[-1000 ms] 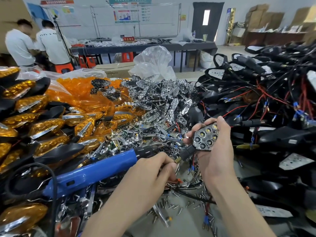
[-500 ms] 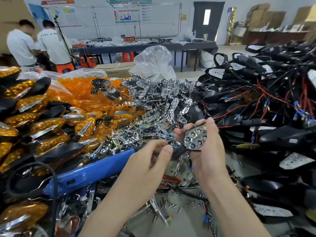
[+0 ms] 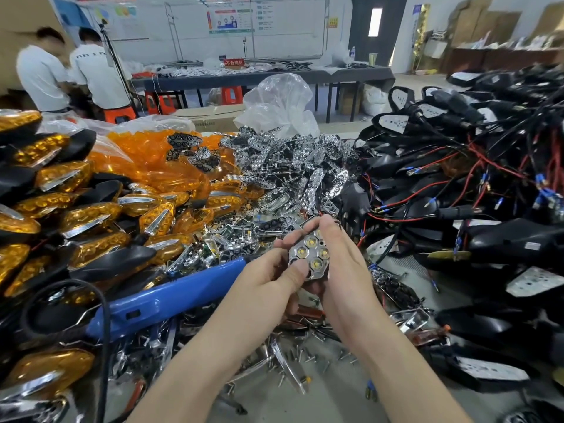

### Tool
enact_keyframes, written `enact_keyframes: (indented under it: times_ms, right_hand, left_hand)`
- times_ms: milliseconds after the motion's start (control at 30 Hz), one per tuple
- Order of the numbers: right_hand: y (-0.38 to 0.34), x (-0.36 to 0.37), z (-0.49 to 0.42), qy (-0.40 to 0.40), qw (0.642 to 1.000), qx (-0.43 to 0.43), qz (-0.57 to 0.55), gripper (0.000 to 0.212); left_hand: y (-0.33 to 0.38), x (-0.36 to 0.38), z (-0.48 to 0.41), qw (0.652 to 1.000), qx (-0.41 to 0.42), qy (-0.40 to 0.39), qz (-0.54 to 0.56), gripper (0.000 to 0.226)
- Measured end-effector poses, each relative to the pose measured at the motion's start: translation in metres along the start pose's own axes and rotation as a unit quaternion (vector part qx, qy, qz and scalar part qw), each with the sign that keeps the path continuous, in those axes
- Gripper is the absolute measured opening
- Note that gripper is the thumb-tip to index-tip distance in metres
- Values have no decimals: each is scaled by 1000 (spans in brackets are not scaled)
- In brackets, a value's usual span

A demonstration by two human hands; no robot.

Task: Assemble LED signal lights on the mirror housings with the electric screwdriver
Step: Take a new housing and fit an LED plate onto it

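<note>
You hold the LED module (image 3: 311, 257) between both hands, the left hand (image 3: 268, 282) and the right hand (image 3: 345, 270), its lenses turned toward you for checking, while the blue electric screwdriver (image 3: 171, 303) rests just left of them.

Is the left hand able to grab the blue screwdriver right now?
Probably yes, but not straight away. The blue screwdriver lies uncovered just beside the left hand, with nothing between them. That hand's fingers are busy pinching the LED module, which the right hand also holds.
</note>
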State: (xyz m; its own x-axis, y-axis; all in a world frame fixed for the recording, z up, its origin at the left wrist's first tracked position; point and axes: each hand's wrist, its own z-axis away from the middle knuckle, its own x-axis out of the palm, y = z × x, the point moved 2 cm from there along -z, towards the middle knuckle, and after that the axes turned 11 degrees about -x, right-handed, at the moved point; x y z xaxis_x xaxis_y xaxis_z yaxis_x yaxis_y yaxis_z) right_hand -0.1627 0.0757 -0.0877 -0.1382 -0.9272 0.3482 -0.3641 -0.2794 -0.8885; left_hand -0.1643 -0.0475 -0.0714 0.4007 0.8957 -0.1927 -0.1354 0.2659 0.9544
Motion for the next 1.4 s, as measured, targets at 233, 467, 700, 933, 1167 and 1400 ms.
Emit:
enact_keyframes:
  times_ms: [233, 467, 700, 933, 1167, 1400]
  right_hand:
    - [-1, -2, 0, 12, 1000, -5, -3, 38]
    - [1, 0, 1, 2, 999, -22, 38, 43]
    - [5, 1, 4, -7, 987, -97, 130, 37]
    - [8, -3, 2, -6, 987, -95, 129, 35]
    - [14, -4, -3, 33, 999, -39, -3, 39]
    - [11, -7, -3, 14, 1000, -8, 20, 41]
  left_hand:
    - [0, 3, 2, 999, -12, -29, 7, 36]
    - [1, 5, 2, 1000, -15, 7, 27, 29]
    - [-4, 6, 0, 999, -14, 49, 11, 33]
    - [-4, 5, 0, 999, -5, 17, 35, 23]
    - [-7, 7, -1, 1000, -9, 2, -5, 23]
    - [-7, 7, 0, 999, 18, -41, 12, 27]
